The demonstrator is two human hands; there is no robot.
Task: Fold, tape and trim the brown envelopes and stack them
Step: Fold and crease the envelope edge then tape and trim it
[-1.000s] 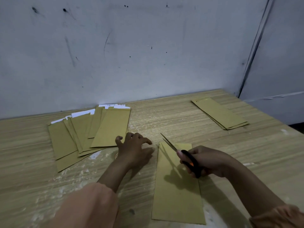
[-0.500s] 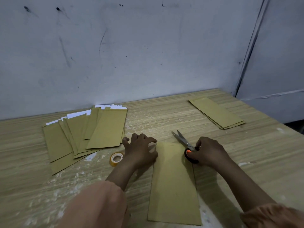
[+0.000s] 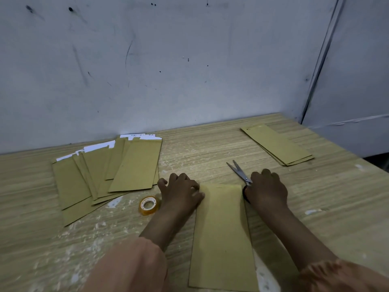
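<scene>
A brown envelope (image 3: 222, 234) lies lengthwise on the wooden table (image 3: 210, 152) in front of me. My left hand (image 3: 181, 191) rests with curled fingers at the envelope's top left corner. My right hand (image 3: 266, 187) grips the black handle of the scissors (image 3: 239, 171), which lie on the table just right of the envelope's top edge, blades slightly apart and pointing away. A roll of clear tape (image 3: 148, 205) lies flat left of my left hand.
A fanned pile of brown envelopes (image 3: 105, 173) with white paper showing at their tops lies at the left. A neat stack of envelopes (image 3: 276, 144) sits at the far right near the table's edge. A grey wall stands behind the table.
My right hand carried the scissors from above the envelope down to the table right of it. My left hand shifted right to the envelope's corner, uncovering the tape roll.
</scene>
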